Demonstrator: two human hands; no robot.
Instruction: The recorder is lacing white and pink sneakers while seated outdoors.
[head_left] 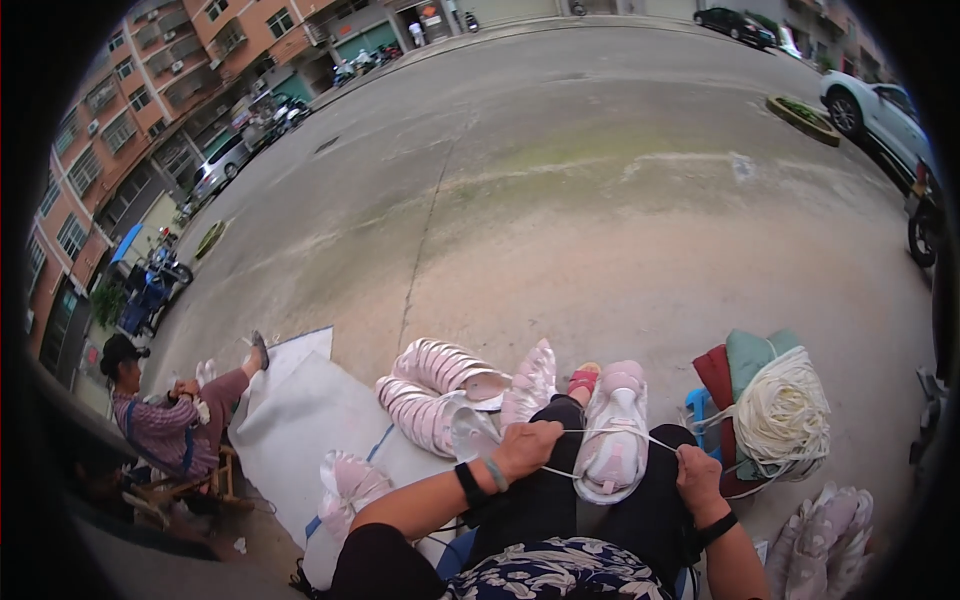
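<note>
A pale pink and white shoe upper (612, 472) lies lengthwise across my lap, between my dark-trousered thighs. White shoelace (660, 442) runs across its lacing area and stretches out to both sides. My left hand (528, 450) is closed on the lace at the left of the shoe upper. On the other side my right hand (698, 476) grips the lace near my right knee. The lace looks taut between the two hands, and a second strand runs from the left hand beneath the upper's near end.
Rows of nested pink uppers (425, 412) lie at front left beside a white sheet (290, 395). At right, a large bundle of white laces (785, 410) rests against green and red cloth. More uppers (825, 545) sit lower right. A seated person (170, 410) is at far left.
</note>
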